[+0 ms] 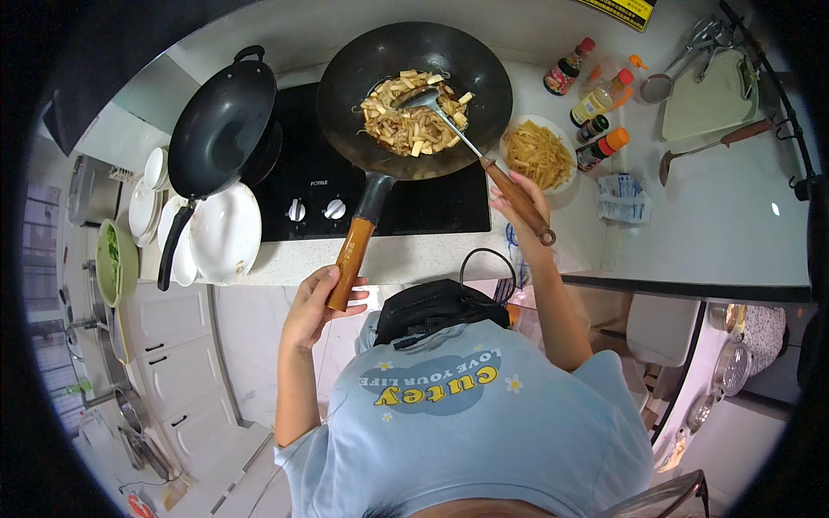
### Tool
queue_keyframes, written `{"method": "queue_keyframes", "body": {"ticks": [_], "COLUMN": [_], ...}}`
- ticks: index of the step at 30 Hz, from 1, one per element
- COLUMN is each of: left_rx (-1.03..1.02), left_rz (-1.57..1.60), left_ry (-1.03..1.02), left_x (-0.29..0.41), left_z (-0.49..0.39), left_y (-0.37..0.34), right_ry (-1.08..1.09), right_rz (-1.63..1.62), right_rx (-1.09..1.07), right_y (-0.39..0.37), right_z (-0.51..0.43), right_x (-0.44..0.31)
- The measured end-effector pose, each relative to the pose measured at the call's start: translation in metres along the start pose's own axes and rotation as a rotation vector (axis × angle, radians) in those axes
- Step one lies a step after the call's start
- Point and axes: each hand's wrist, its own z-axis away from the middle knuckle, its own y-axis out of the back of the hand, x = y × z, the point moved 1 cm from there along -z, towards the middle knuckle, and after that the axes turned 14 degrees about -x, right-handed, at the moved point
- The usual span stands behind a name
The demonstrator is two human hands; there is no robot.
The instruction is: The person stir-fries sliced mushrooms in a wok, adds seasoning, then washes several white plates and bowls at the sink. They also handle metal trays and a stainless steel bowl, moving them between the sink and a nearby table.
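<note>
A dark wok (414, 169) stands over the black cooktop (414, 217), its wooden handle pointing down towards me. My left hand (317, 299) holds that handle near its end, the fingers behind it. Inside the wok lie sliced pale food and small light pieces (414, 126) in brown sauce. The metal head of a ladle-like utensil (466, 137) rests among the food. Its wooden handle lies against my right hand (528, 197), held between the thumb and fingers. Close by on the right is a white plate of yellowish strips (539, 152).
A second black wok (223, 129) sits at the left of the cooktop, near white plates (227, 236) and bowls. Sauce bottles (599, 100) stand at the right rear. A cutting board (709, 97) and utensils hang on the right wall. A green basin (126, 265) holds leafy greens.
</note>
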Motion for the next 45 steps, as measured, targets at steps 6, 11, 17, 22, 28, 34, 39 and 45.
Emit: {"method": "queue_keyframes", "body": {"ticks": [6, 11, 17, 22, 28, 34, 39, 45], "left_rx": [0.09, 0.325, 0.495, 0.467, 0.525, 0.746, 0.766, 0.85], "left_rz": [0.046, -0.107, -1.457, -0.619, -0.96, -1.413, -0.613, -0.589], "left_ry": [-0.035, 0.006, 0.649, 0.766, 0.816, 0.034, 0.101, 0.484], "left_x": [-0.017, -0.097, -0.296, -0.454, -0.532, -0.513, -0.467, -0.444], "left_z": [0.018, 0.026, 0.065, 0.136, 0.155, 0.14, 0.177, 0.231], "left_y": [0.007, 0.053, 0.112, 0.115, 0.142, 0.211, 0.273, 0.311], "right_ry": [-0.291, -0.291, -0.509, -0.538, -0.846, -1.078, -1.208, -0.822], "right_rz": [-0.04, 0.24, 0.205, 0.465, 0.424, 0.673, 0.531, 0.429], "right_rx": [-0.105, -0.173, -0.122, -0.32, -0.392, -0.44, -0.24, -0.335], "right_y": [0.015, 0.03, 0.049, 0.063, 0.066, 0.048, -0.013, -0.089], "right_z": [0.041, 0.084, 0.101, 0.119, 0.199, 0.315, 0.357, 0.336], "right_x": [0.019, 0.033, 0.04, 0.043, 0.119, 0.205, 0.222, 0.243]}}
